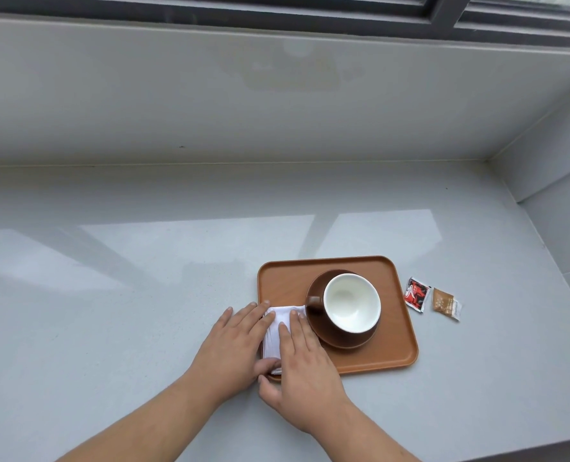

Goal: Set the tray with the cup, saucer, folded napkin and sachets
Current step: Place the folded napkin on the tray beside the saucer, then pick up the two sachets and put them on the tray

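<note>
An orange-brown tray (400, 331) lies on the grey counter. On it a brown saucer (343, 341) carries a brown cup (352, 301) with a white inside, its handle pointing left. A folded white napkin (273, 338) lies at the tray's left edge. My left hand (233, 345) and my right hand (302, 365) both press flat on the napkin, fingers spread, thumbs at its near edge. A red and black sachet (417, 294) and a tan sachet (446, 303) lie on the counter just right of the tray.
The glossy grey counter (110, 311) stretches far to the left and back to a low wall under a window. A side wall (560, 228) closes in the right. The counter's front edge runs at the lower right.
</note>
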### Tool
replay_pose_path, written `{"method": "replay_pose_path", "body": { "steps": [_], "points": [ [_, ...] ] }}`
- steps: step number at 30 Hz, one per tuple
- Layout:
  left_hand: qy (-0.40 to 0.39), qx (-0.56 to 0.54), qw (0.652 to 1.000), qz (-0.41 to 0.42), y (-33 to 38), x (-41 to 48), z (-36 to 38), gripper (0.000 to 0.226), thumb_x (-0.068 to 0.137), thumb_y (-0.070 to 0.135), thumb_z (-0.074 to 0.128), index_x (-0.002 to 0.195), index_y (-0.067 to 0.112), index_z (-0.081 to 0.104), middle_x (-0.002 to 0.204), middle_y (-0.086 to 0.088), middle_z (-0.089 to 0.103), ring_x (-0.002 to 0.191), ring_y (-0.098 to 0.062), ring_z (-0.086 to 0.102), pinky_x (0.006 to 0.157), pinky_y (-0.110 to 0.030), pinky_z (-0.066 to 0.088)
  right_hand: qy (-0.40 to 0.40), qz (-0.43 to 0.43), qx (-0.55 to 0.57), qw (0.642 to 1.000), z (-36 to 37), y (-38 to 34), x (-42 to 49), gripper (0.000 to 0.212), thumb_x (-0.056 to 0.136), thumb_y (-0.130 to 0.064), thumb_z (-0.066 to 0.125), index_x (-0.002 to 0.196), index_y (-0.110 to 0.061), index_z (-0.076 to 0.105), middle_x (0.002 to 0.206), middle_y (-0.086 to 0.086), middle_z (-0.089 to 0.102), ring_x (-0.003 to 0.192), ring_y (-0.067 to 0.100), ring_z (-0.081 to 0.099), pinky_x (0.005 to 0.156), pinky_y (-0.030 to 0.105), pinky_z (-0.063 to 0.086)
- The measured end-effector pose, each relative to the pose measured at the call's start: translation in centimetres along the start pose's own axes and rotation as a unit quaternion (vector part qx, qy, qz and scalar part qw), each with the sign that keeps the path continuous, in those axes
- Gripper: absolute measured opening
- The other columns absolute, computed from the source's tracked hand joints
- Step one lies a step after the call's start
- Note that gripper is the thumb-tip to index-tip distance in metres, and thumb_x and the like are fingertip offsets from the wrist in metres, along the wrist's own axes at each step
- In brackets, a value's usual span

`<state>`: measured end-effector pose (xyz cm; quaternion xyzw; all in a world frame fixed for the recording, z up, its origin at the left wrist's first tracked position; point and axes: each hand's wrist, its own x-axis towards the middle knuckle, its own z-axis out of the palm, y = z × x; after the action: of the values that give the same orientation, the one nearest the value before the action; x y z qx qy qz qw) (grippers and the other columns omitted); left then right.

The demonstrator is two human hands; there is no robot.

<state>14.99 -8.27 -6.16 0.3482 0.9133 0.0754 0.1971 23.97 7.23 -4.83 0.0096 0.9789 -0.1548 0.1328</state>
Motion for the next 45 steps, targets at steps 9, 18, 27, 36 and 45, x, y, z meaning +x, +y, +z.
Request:
{"method": "replay_pose_path", "body": {
  "steps": [9,18,27,36,45],
  "points": [
    [-0.005,-0.006,1.0,-0.009,0.2,-0.1,0.0,0.09,0.086,0.079,0.028,0.16,0.028,0.03,0.171,0.008,0.018,0.155,-0.015,0.02,0.126,-0.043,0.012,-0.044,-0.032,-0.02,0.998,0.3,1.0,-0.1,0.101,0.088,-0.068,0.037,0.16,-0.002,0.011,0.167,0.021,-0.005,0.153,0.029,-0.019,0.126,0.046,0.001],
    [0.002,-0.029,0.999,-0.019,0.9,0.2,-1.4,0.085,0.082,0.074,0.04,0.154,0.031,0.04,0.169,0.008,0.025,0.153,-0.016,0.026,0.126,-0.041,0.016,-0.099,-0.033,-0.022,0.994,-2.1,0.6,0.0,0.105,0.086,-0.067,0.039,0.16,-0.002,0.003,0.167,0.021,-0.008,0.154,0.03,-0.015,0.126,0.043,0.001],
    [0.205,-0.105,0.973,0.009,7.2,6.1,-9.5,0.008,0.088,0.029,0.065,0.092,0.024,0.069,0.088,0.012,0.068,0.088,-0.018,0.06,0.077,-0.036,0.053,0.218,-0.011,0.107,0.97,-9.4,6.4,-3.0,0.016,0.089,-0.022,0.059,0.104,-0.02,0.065,0.095,-0.006,0.06,0.087,0.018,0.051,0.079,0.028,0.045],
    [0.028,0.009,0.99,0.14,20.3,15.7,-9.4,0.039,0.091,0.047,0.052,0.12,0.026,0.069,0.12,0.004,0.069,0.11,-0.024,0.06,0.089,-0.042,0.054,0.147,0.317,0.143,0.926,-12.6,23.9,-3.9,0.033,0.094,-0.031,0.059,0.125,-0.02,0.063,0.115,0.003,0.062,0.113,0.026,0.053,0.086,0.04,0.05],
    [-0.059,0.071,0.989,0.112,24.7,22.8,-5.2,0.072,0.087,0.056,0.069,0.144,0.019,0.045,0.139,-0.004,0.053,0.119,-0.03,0.056,0.091,-0.045,0.053,0.044,0.363,0.143,0.92,-11.6,31.4,-2.4,0.062,0.086,-0.05,0.072,0.136,-0.022,0.05,0.127,0.008,0.055,0.119,0.031,0.052,0.089,0.04,0.049]
  ]
}}
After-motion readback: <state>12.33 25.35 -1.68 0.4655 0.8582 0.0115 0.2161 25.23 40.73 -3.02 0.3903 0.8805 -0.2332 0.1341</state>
